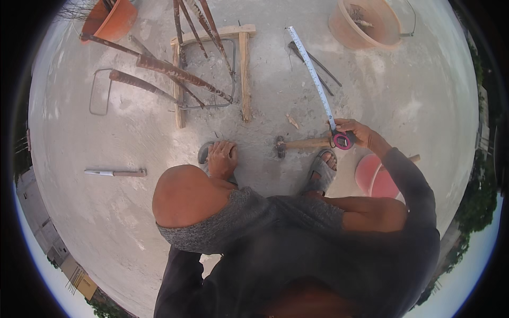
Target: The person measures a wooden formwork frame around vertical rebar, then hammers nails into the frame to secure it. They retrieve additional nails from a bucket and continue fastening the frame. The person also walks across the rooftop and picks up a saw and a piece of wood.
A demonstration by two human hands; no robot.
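My right hand (356, 132) grips a tape measure (343, 140) with a round pink and black case. Its pale blade (313, 74) is drawn out away from me, slanting to the far left across the concrete. Just beyond my right sandal (322, 172), a hammer (307, 143) lies beside the tape case, its dark head to the left. My left hand (222, 159) is low by my left foot, with its fingers curled together. Whatever may be inside it is hidden. A dark sandal (203, 153) shows partly behind that hand.
Rusty rebars (183, 74) rise from a wooden frame (245, 74) ahead. Two dark bars (321, 66) lie near the tape blade. Orange buckets (366, 24) stand at the far sides. A red bucket (375, 177) is at right, a long tool (115, 173) at left.
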